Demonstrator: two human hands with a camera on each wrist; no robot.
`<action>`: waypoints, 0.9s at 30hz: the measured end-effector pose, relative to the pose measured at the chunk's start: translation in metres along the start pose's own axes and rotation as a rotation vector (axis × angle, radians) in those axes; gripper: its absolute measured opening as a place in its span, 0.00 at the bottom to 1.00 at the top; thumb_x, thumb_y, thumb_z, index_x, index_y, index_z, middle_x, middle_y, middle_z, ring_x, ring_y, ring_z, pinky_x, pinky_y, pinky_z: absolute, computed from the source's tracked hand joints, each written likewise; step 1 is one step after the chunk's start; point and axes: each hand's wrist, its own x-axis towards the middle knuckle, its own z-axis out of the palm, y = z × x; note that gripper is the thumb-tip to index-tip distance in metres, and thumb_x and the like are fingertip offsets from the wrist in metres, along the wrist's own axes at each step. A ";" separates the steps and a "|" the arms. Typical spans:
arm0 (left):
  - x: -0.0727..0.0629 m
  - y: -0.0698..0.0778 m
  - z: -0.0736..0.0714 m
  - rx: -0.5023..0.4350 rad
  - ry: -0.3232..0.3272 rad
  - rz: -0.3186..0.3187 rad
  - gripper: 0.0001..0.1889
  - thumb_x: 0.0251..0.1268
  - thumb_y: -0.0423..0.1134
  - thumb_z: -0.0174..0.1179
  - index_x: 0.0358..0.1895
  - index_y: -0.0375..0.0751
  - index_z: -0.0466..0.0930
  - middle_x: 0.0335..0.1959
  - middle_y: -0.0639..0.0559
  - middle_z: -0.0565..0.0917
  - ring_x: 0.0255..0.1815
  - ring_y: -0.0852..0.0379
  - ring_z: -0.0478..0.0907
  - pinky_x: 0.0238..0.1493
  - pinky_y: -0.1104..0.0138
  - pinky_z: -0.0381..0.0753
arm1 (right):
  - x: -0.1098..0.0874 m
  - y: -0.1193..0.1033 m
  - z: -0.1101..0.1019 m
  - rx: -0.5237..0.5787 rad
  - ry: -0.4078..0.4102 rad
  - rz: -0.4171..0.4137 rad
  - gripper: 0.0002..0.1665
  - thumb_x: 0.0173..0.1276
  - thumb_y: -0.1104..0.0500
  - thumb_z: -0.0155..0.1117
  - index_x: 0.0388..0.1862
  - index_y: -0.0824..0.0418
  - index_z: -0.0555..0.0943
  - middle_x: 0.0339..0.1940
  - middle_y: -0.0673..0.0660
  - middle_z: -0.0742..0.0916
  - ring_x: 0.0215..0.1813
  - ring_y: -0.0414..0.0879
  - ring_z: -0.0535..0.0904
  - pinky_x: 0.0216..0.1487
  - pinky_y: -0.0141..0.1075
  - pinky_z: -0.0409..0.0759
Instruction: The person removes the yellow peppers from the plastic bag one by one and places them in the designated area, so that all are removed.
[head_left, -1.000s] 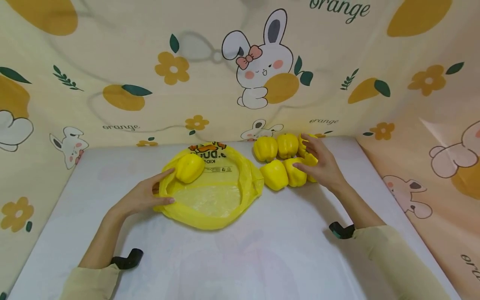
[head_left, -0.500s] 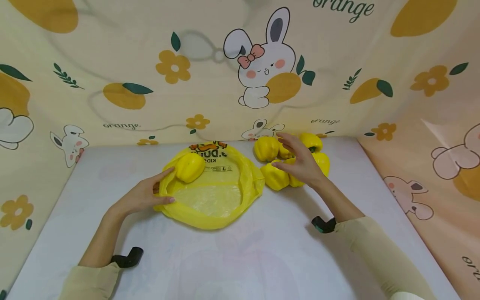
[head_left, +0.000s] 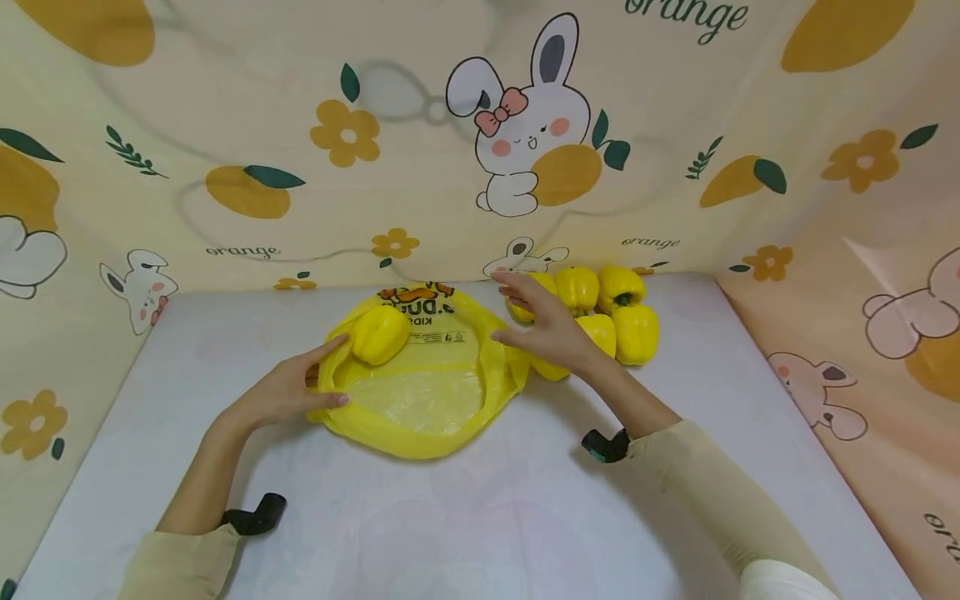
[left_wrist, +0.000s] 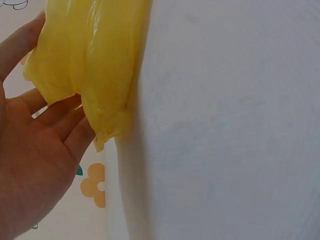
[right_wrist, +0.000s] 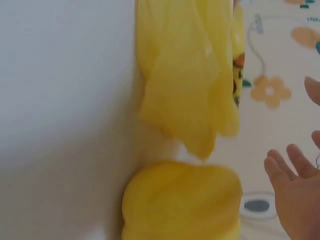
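A yellow plastic bag (head_left: pixel 420 442) lies on the table with its mouth spread wide and printing inside its far wall. One yellow bell pepper (head_left: pixel 381 335) sits inside at its far left. My left hand (head_left: pixel 281 392) holds the bag's left rim; in the left wrist view, fingers (left_wrist: pixel 75 130) lie behind the hanging plastic. My right hand (head_left: pixel 551 333) hovers by the bag's right rim, fingers spread and holding nothing. It partly covers two peppers of the group to the right of the bag. The right wrist view has a bell pepper (right_wrist: pixel 180 205) close below the bag.
Several more yellow bell peppers (head_left: pixel 636 335) stand in two rows at the back right of the white table (head_left: pixel 450 533). A patterned cloth backdrop (head_left: pixel 420 192) rises behind the table and along both sides. Each wrist wears a black camera mount (head_left: pixel 258 515).
My right hand has moved left across the peppers to the bag's right rim, uncovering the right-hand peppers. My left hand, the bag and the pepper in it stay put.
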 end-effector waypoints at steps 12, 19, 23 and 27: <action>0.000 0.001 0.001 -0.006 -0.002 0.005 0.50 0.61 0.52 0.69 0.81 0.48 0.49 0.75 0.29 0.58 0.73 0.32 0.59 0.70 0.37 0.59 | 0.015 -0.011 0.034 -0.026 -0.101 0.037 0.44 0.65 0.56 0.72 0.77 0.51 0.63 0.75 0.48 0.69 0.72 0.48 0.67 0.74 0.41 0.64; -0.001 -0.001 0.002 -0.014 -0.001 0.022 0.50 0.61 0.51 0.69 0.81 0.49 0.47 0.75 0.29 0.58 0.73 0.32 0.59 0.69 0.37 0.59 | 0.026 -0.008 0.058 -0.027 -0.152 0.041 0.44 0.66 0.55 0.71 0.77 0.57 0.62 0.74 0.55 0.69 0.71 0.57 0.69 0.73 0.45 0.65; -0.001 0.000 0.001 -0.013 -0.002 0.019 0.50 0.61 0.52 0.69 0.81 0.51 0.47 0.75 0.29 0.58 0.73 0.31 0.58 0.70 0.36 0.58 | 0.032 -0.005 0.069 0.006 -0.164 0.061 0.43 0.67 0.56 0.70 0.78 0.57 0.62 0.75 0.55 0.68 0.71 0.60 0.68 0.73 0.47 0.65; -0.001 0.001 0.001 -0.018 -0.004 0.015 0.50 0.61 0.53 0.69 0.81 0.51 0.47 0.75 0.29 0.57 0.74 0.31 0.56 0.70 0.36 0.57 | 0.036 -0.004 0.079 0.017 -0.160 0.103 0.43 0.67 0.55 0.70 0.77 0.56 0.62 0.75 0.56 0.68 0.71 0.61 0.68 0.71 0.51 0.67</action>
